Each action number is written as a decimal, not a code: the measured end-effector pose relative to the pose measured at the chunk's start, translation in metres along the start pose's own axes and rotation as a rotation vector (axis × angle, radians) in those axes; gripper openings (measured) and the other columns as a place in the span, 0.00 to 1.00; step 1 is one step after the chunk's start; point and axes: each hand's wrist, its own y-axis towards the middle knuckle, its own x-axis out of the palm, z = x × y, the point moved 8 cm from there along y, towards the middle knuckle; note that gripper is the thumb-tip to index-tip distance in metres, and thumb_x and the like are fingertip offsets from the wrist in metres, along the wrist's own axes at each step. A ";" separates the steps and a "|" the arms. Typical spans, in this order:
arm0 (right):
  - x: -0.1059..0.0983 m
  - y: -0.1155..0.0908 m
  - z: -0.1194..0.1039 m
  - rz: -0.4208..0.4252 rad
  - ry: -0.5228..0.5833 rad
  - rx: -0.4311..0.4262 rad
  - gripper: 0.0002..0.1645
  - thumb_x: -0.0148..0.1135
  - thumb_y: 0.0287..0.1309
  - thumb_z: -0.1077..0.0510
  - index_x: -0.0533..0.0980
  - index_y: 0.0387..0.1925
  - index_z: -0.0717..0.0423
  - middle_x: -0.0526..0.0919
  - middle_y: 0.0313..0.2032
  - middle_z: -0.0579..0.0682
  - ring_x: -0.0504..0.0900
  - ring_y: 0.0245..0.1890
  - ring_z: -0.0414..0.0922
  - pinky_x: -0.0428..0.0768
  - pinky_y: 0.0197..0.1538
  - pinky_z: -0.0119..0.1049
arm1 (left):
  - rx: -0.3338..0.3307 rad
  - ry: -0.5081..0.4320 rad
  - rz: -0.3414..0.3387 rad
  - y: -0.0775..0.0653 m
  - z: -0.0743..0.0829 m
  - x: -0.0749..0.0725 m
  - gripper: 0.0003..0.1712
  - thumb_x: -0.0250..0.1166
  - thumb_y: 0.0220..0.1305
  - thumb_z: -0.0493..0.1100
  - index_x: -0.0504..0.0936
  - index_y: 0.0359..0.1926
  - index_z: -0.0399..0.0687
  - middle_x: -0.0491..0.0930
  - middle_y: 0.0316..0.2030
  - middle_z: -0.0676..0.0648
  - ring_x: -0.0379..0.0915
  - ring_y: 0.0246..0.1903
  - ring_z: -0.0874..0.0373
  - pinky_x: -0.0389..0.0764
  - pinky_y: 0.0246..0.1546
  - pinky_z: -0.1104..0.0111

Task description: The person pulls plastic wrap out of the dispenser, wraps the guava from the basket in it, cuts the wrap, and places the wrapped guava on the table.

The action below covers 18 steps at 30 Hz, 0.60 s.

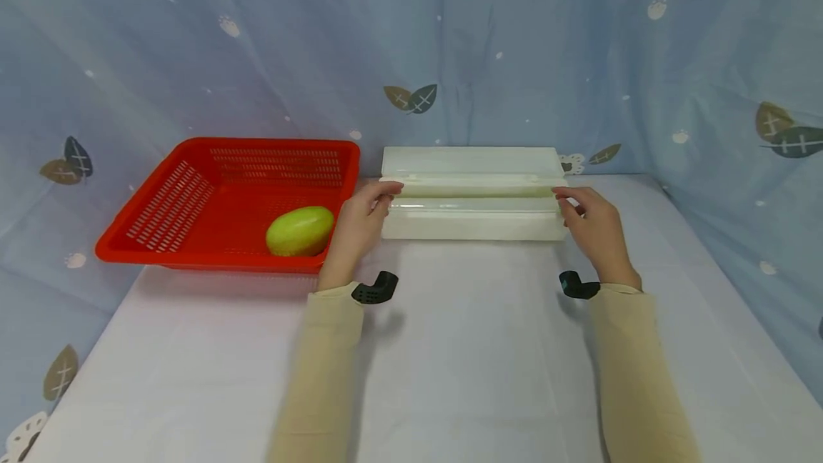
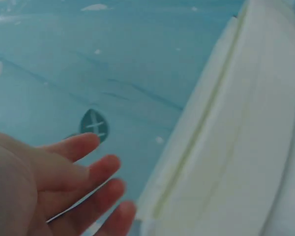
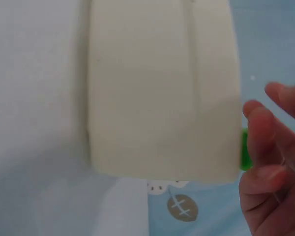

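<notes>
A long white box with its lid raised, which looks like a cling film dispenser (image 1: 476, 226), lies at the back of the table. My left hand (image 1: 358, 223) is at its left end, fingertips by the open slot. In the left wrist view that hand's fingers (image 2: 108, 167) are spread, loosely bent, beside the box (image 2: 236, 137). At the right end my right hand (image 1: 598, 227) has its fingertips at the same slot. In the right wrist view its fingers (image 3: 261, 132) are loosely bent near a small green part (image 3: 245, 150) at the box's edge. I see nothing held in either hand.
A red plastic basket (image 1: 241, 261) stands to the left, close to my left forearm. A yellow-green oval fruit (image 1: 299, 231) lies inside it. White cloth (image 1: 476, 349) covers the table. Behind hangs a blue patterned curtain (image 1: 489, 41).
</notes>
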 end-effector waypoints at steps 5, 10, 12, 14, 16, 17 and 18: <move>0.009 -0.001 -0.011 -0.037 -0.105 -0.112 0.15 0.52 0.60 0.57 0.76 0.47 0.55 0.77 0.42 0.53 0.68 0.25 0.46 0.66 0.27 0.39 | 0.153 0.234 0.057 0.005 0.002 0.015 0.20 0.49 0.60 0.28 0.77 0.50 0.46 0.74 0.49 0.46 0.65 0.49 0.51 0.62 0.53 0.62; 0.011 -0.002 -0.019 -0.050 -0.225 -0.186 0.13 0.55 0.58 0.60 0.78 0.45 0.57 0.79 0.37 0.56 0.69 0.22 0.47 0.66 0.26 0.40 | 0.174 0.360 0.110 0.007 -0.008 0.025 0.19 0.52 0.59 0.30 0.76 0.50 0.44 0.75 0.49 0.44 0.64 0.50 0.48 0.60 0.54 0.60; 0.010 -0.003 -0.021 -0.064 -0.246 -0.195 0.13 0.55 0.58 0.60 0.78 0.44 0.58 0.80 0.36 0.56 0.70 0.22 0.47 0.67 0.26 0.41 | 0.146 0.370 0.116 0.008 -0.015 0.028 0.18 0.52 0.61 0.33 0.76 0.51 0.44 0.75 0.49 0.45 0.62 0.51 0.48 0.60 0.54 0.60; 0.010 -0.005 -0.021 -0.089 -0.253 -0.186 0.14 0.55 0.58 0.60 0.78 0.44 0.58 0.80 0.37 0.58 0.72 0.24 0.49 0.69 0.28 0.43 | 0.118 0.370 0.121 0.008 -0.020 0.031 0.17 0.52 0.61 0.36 0.76 0.51 0.45 0.75 0.48 0.45 0.60 0.52 0.49 0.61 0.52 0.60; 0.010 -0.006 -0.020 -0.117 -0.259 -0.166 0.14 0.55 0.58 0.59 0.78 0.45 0.59 0.79 0.40 0.59 0.75 0.28 0.51 0.71 0.31 0.46 | 0.103 0.354 0.130 0.009 -0.024 0.033 0.16 0.52 0.62 0.38 0.77 0.49 0.45 0.75 0.46 0.45 0.59 0.52 0.49 0.61 0.52 0.60; 0.011 -0.006 -0.019 -0.130 -0.264 -0.152 0.14 0.54 0.59 0.59 0.77 0.45 0.59 0.79 0.41 0.59 0.76 0.31 0.53 0.71 0.33 0.48 | 0.097 0.345 0.135 0.009 -0.025 0.033 0.15 0.52 0.62 0.38 0.78 0.48 0.46 0.76 0.45 0.46 0.58 0.52 0.49 0.61 0.51 0.60; 0.011 -0.007 -0.017 -0.141 -0.270 -0.142 0.14 0.54 0.59 0.59 0.77 0.45 0.59 0.78 0.42 0.60 0.76 0.32 0.54 0.71 0.34 0.49 | 0.088 0.334 0.139 0.009 -0.026 0.034 0.14 0.53 0.62 0.39 0.79 0.46 0.46 0.76 0.43 0.46 0.58 0.52 0.50 0.62 0.51 0.60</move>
